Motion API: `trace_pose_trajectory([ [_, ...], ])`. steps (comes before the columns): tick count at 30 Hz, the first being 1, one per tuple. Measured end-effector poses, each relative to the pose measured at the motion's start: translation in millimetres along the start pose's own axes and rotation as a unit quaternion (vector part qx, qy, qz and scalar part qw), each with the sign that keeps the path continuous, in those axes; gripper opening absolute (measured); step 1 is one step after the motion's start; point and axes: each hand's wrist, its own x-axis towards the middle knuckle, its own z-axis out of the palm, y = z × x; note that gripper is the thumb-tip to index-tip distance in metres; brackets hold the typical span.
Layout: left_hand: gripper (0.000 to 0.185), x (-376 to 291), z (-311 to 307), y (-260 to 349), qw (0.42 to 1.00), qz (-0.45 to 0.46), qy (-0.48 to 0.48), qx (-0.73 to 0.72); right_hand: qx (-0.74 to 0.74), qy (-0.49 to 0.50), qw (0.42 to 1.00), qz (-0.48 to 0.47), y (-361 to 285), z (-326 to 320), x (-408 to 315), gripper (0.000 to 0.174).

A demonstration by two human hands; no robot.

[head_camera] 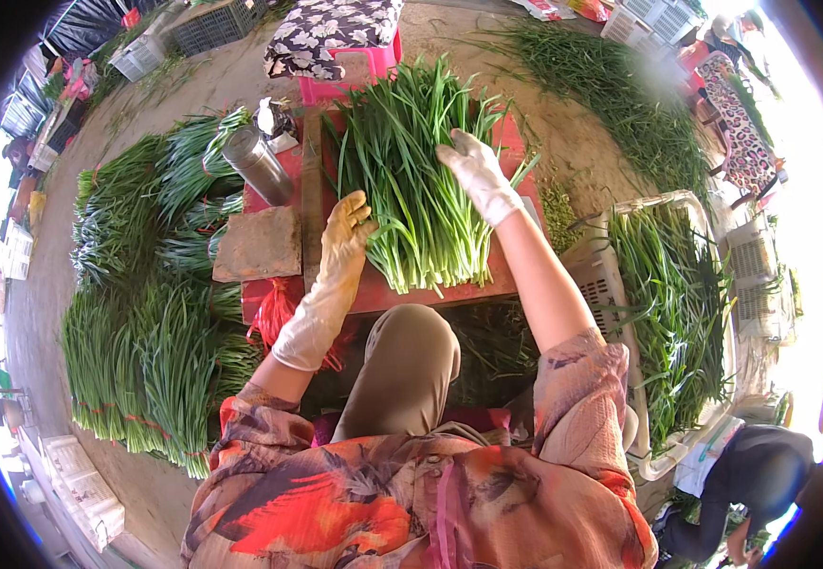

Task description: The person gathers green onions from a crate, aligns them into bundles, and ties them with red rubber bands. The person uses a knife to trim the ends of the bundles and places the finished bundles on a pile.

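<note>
A broad heap of green garlic chives (418, 178) lies on a low red table (376, 302), its pale cut ends towards me. My left hand (346, 231), in a stained whitish glove, is at the heap's left edge, fingers apart and slightly curled. On the heap's upper right side rests my right hand (479, 174), also gloved, with its fingers spread over the leaves. A brick-like block (258, 244) and a metal flask (258, 165) stand left of a wooden strip (312, 192) on the table. Red plastic ties (276, 313) hang at the table's near left corner.
Tied chive bundles (148, 341) cover the floor at left. A white plastic crate (639, 398) of loose chives stands at right, with more loose chives (596, 85) strewn behind. A pink stool (365, 67) with a floral cover is beyond the table. A person (760, 469) bends at lower right.
</note>
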Motion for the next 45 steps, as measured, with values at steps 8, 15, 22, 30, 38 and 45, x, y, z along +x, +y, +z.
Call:
trace_pose_trajectory([
  [8,0.04,-47.3,-30.3,1.5,0.956,0.108,-0.03,0.27,-0.142,0.07,0.976,-0.152,25.0,-34.9,-91.9,0.032],
  [15,0.085,-9.2,44.4,-33.8,0.835,0.29,-0.032,0.466,-0.23,0.047,0.942,-0.239,27.1,-16.0,-95.4,0.031],
  [22,0.09,-4.6,53.7,-60.8,0.811,0.238,0.022,0.534,-0.236,-0.041,0.951,-0.194,43.8,-12.8,-98.8,0.034],
  [30,0.078,-0.5,57.0,-56.3,0.72,0.094,-0.052,0.686,-0.286,-0.057,0.928,-0.231,21.7,-16.5,-90.3,0.024],
  [38,0.073,6.9,56.3,-78.5,0.7,0.153,-0.027,0.697,-0.312,-0.24,0.795,-0.461,-9.3,61.3,-3.7,0.025],
  [45,0.046,-35.0,33.6,-36.1,0.916,0.148,-0.033,0.372,-0.34,-0.252,0.845,-0.328,35.7,68.3,29.9,0.024],
])
